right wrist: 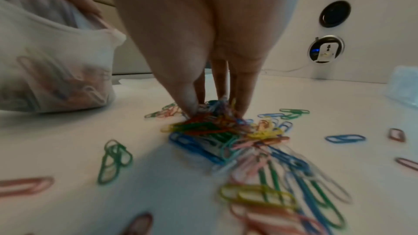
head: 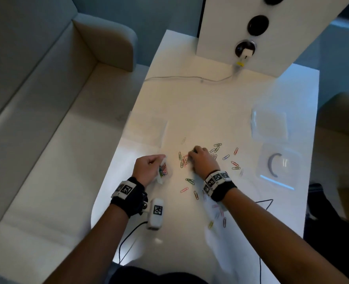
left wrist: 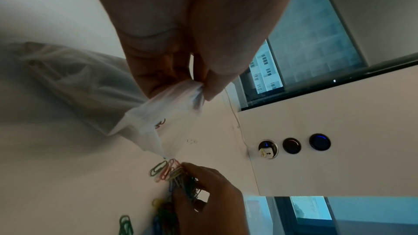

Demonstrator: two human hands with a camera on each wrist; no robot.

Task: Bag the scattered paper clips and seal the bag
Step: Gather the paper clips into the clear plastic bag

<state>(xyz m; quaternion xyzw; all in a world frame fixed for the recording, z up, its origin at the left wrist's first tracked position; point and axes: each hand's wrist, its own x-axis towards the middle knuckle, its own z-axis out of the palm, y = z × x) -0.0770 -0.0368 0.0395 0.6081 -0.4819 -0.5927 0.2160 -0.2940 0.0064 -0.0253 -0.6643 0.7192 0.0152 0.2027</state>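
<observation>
Coloured paper clips [head: 226, 156] lie scattered on the white table [head: 210, 103], heaped in a pile [right wrist: 226, 131] under my right hand [head: 192, 155]. In the right wrist view my right hand [right wrist: 214, 108] has thumb and fingertips pressed down and closed round a bunch at the pile's far end. My left hand [head: 161, 160] holds a small clear bag [head: 162, 171] just left of the pile. Thumb and finger of the left hand [left wrist: 199, 87] pinch the bag [left wrist: 158, 122] at its top edge. Several clips show inside the bag [right wrist: 49, 71].
Clear plastic bags [head: 270, 124] lie at the right, one over a grey curved piece [head: 274, 165]; another bag [head: 147, 128] lies beyond my left hand. A white panel [head: 216, 27] with round sockets stands at the back, a cable [head: 190, 78] trailing from it. A sofa [head: 46, 119] runs along the left.
</observation>
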